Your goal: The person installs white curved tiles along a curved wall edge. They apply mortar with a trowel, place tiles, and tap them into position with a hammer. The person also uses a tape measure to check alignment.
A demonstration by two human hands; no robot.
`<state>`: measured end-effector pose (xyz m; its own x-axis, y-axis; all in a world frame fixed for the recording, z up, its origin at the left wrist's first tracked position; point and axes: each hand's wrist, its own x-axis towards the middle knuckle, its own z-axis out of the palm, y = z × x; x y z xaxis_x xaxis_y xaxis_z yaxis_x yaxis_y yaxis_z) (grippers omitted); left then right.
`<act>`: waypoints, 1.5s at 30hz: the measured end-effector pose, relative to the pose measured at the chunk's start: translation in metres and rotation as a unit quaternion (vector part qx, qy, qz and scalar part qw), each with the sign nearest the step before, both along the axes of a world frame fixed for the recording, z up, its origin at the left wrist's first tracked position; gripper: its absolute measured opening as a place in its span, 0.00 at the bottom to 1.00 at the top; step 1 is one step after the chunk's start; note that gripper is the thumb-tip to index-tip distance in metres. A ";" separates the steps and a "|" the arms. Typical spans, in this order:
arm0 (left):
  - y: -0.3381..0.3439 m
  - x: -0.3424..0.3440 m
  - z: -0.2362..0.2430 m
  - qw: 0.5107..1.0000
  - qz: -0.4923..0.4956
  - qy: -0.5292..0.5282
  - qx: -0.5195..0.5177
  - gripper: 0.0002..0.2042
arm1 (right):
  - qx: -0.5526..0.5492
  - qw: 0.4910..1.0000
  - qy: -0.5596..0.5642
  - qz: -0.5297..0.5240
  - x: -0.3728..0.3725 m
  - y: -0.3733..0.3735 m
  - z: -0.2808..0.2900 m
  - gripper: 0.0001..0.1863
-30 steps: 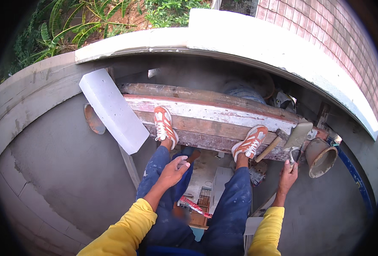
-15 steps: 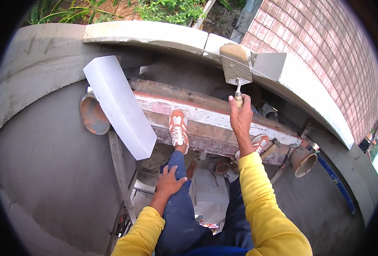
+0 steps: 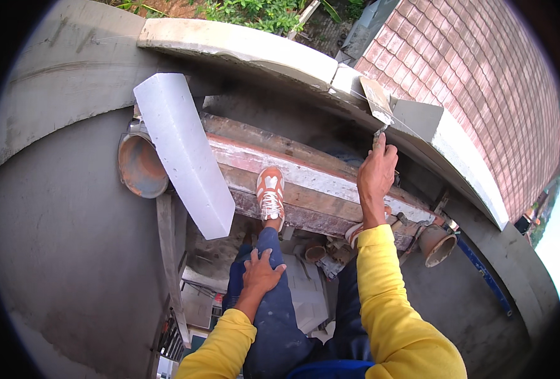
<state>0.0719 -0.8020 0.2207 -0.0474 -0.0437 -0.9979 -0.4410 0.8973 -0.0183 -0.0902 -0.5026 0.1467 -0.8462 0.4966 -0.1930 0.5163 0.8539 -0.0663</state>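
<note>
My right hand [image 3: 376,170] grips the handle of a trowel [image 3: 374,98], whose tilted blade is at the white block ledge [image 3: 242,41], beside a joint where a thin line runs. My left hand [image 3: 261,275] rests with spread fingers on my left leg, just above an orange-and-white shoe [image 3: 270,192] planted on worn planks [image 3: 314,183]. My other shoe is mostly hidden by my right arm. A long white block [image 3: 185,158] lies across the planks' left end, in front of a mortar-stained bowl [image 3: 141,167].
A second bowl [image 3: 438,246], tools and a blue level [image 3: 485,271] are at the right. Grey curved walls [image 3: 71,215] flank me. Between my legs a drop shows white blocks [image 3: 302,297] below. Beyond the ledge are roof tiles [image 3: 457,82] and plants [image 3: 248,12].
My right hand has swung the trowel up and forward to the ledge, its blade now more tilted. My left hand has come down onto my leg. The view has shifted too.
</note>
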 end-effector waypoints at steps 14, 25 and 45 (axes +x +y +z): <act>0.008 -0.006 0.004 1.000 0.004 -0.019 -0.013 0.38 | -0.108 0.985 0.017 0.133 -0.086 -0.088 -0.026 0.29; -0.003 0.004 -0.006 1.000 0.021 -0.020 -0.009 0.39 | -0.149 0.967 0.072 0.195 -0.190 -0.194 -0.071 0.23; -0.016 -0.002 -0.012 0.999 0.037 -0.025 -0.002 0.36 | -0.437 0.898 0.029 -0.046 -0.158 -0.274 -0.130 0.25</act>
<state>0.0699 -0.8183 0.2088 0.0051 -0.0489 -0.9988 -0.5046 0.8622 -0.0447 -0.2485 -0.7763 0.0165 -0.8305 0.2442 -0.5006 0.5560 0.4168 -0.7192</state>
